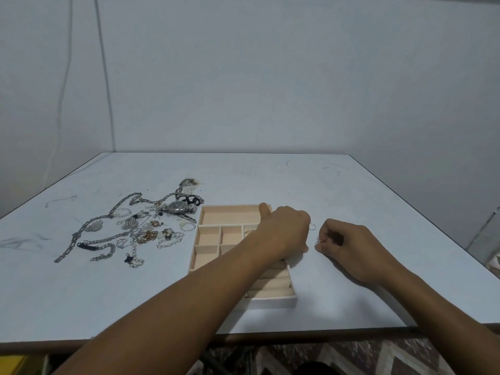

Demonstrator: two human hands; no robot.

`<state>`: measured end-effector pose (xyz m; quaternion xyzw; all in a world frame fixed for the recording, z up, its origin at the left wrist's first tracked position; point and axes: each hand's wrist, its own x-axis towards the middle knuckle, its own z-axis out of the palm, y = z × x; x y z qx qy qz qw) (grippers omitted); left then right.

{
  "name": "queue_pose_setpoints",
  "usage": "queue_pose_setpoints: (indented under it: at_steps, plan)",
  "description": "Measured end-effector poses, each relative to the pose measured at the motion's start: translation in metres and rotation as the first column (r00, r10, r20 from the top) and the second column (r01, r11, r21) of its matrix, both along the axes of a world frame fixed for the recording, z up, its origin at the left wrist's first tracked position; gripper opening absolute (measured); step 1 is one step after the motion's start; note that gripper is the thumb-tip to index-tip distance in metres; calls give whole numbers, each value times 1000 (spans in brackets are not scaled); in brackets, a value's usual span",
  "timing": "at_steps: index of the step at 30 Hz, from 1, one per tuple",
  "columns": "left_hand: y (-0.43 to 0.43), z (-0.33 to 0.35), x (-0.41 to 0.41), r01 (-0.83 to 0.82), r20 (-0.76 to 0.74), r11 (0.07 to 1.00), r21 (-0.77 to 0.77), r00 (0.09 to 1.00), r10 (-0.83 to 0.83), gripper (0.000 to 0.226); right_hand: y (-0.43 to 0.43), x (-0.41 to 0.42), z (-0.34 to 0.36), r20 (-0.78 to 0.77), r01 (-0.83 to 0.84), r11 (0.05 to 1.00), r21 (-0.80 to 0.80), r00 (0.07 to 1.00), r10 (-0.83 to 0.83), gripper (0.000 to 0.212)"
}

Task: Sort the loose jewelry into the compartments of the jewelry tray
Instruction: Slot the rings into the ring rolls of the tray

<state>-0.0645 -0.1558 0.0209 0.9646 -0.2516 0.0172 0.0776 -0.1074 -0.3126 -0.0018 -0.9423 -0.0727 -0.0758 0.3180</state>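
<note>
You had the right hand (pixel 349 247) curled tight, thumb and forefinger pinching a small ring (pixel 318 242) just above the table (pixel 270 180), right of the jewelry tray (pixel 273 301). My guess is you were checking it before the drop. Your left hand (pixel 284 230) reached across the tray's right side, fingers curled under, thumb up. A thin hoop (pixel 312 226) showed just past its knuckles; can't tell if you gripped it. The hands were near each other, not touching.

Tray: the long far compartment looked bare and so did the small squares in view. One gold ring (pixel 249 231) sat in the square partly hidden by your left hand. The near end had ring rolls, mostly covered by your arm. The loose jewelry (pixel 135 228), chains, pearls and a watch (pixel 177 207), lay heaped left of the tray, so most of the sorting was not yet done.
</note>
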Motion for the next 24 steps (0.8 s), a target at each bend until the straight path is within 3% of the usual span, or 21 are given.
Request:
queue_pose_setpoints:
  at_steps: [10,16,24]
  plan:
    - [42,27,-26,-41,40,931,-364,997,60,11,11,-11,9,5,5,997,75,1000,-5,16]
    - [88,24,-48,-133,30,896,-423,987,160,20,30,-20,27,72,-51,986,162,997,40,10]
    - [109,13,-64,-137,-43,868,-477,990,133,10,54,-29,29,50,-141,985,101,989,137,8]
